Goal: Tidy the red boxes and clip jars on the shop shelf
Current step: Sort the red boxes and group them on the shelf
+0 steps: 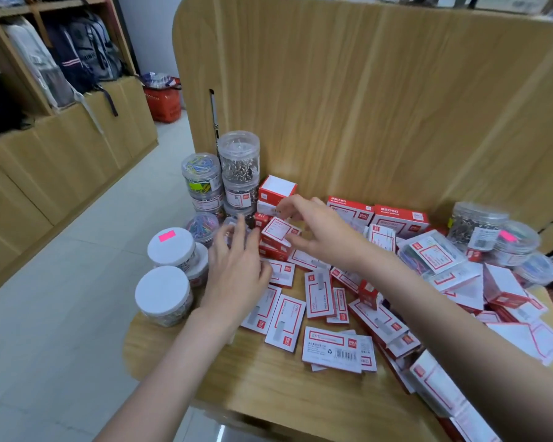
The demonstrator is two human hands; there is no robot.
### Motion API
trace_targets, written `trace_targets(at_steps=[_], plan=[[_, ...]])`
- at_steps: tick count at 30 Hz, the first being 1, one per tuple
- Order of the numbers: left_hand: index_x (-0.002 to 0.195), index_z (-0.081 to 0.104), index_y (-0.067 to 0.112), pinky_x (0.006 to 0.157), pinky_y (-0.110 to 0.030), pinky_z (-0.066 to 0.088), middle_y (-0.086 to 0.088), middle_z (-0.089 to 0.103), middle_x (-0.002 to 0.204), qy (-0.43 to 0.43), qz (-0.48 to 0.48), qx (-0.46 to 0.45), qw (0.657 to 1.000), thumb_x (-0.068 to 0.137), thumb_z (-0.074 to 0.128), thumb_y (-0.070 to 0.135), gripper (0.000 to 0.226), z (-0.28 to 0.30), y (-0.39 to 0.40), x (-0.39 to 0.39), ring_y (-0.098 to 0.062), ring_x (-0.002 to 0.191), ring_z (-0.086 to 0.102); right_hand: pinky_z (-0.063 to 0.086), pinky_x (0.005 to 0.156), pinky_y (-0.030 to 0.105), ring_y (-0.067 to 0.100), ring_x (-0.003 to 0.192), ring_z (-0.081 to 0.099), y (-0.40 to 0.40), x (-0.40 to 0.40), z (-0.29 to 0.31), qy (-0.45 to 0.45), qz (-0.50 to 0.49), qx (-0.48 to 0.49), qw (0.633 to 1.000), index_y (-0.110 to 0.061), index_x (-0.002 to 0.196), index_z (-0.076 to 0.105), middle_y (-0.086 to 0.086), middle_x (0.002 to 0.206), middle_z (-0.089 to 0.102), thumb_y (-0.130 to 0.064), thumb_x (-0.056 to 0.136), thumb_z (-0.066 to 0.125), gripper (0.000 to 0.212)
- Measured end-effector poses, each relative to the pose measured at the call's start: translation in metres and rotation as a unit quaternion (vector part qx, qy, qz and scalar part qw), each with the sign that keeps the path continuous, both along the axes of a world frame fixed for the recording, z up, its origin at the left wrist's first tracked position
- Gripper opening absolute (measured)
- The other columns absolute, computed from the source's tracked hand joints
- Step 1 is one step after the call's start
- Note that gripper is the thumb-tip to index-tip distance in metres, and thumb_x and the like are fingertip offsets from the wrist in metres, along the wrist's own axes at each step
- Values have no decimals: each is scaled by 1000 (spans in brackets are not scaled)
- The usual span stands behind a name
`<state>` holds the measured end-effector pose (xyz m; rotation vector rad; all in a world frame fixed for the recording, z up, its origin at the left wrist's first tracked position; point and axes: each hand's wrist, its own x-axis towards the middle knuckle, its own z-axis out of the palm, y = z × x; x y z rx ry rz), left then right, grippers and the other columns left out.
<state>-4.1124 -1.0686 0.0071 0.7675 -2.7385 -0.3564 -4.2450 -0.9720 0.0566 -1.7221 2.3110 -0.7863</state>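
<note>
Several red-and-white boxes (pixel 318 295) lie scattered flat across the wooden shelf (pixel 268 387). A small stack of red boxes (pixel 276 193) stands at the back by the clear clip jars (pixel 238 157). My right hand (pixel 320 231) reaches over the stack, its fingers curled around a tilted red box (pixel 276 231). My left hand (pixel 237 266) hovers beside it with fingers spread, just above a lying jar of coloured clips (pixel 201 224). Two white-lidded jars (pixel 170 247) stand at the shelf's left edge.
More jars (pixel 479 224) and a heap of boxes (pixel 505 291) crowd the right end. A tall wooden back panel (pixel 364 90) closes the shelf behind. The left edge drops to a tiled floor (pixel 61 298); a red basket (pixel 163 103) and cabinets stand beyond.
</note>
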Motion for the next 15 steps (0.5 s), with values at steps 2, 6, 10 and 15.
trace_targets(at_steps=[2,6,10,15], plan=[[142,21,9,104,-46,22,-11,18,152,-23,8,4,1000,87,44,27,63,-1,-2,-4,-30,130,15,40,87,28,16,105,47,10,0,7,-3,-12,-10,1000,-13,119,47,0,112,59,-15,87,57,34],[137,28,11,101,-43,25,-9,27,147,-55,11,-8,998,89,44,29,54,-6,-5,-1,-30,127,20,35,76,22,18,95,49,25,-2,18,40,-37,-57,997,-10,112,54,0,105,62,-10,85,57,27],[141,25,14,104,-41,24,-8,19,152,-84,9,-27,996,92,41,32,55,-7,-3,5,-29,131,19,26,73,25,25,91,45,39,-16,19,132,-112,-36,984,-5,105,57,9,99,59,-12,85,56,21],[143,24,6,105,-43,25,-17,24,149,-104,4,-49,993,91,43,28,59,-6,5,12,-35,128,26,34,71,33,28,89,48,47,-22,14,153,-188,72,967,-7,103,56,11,92,53,-34,85,60,33]])
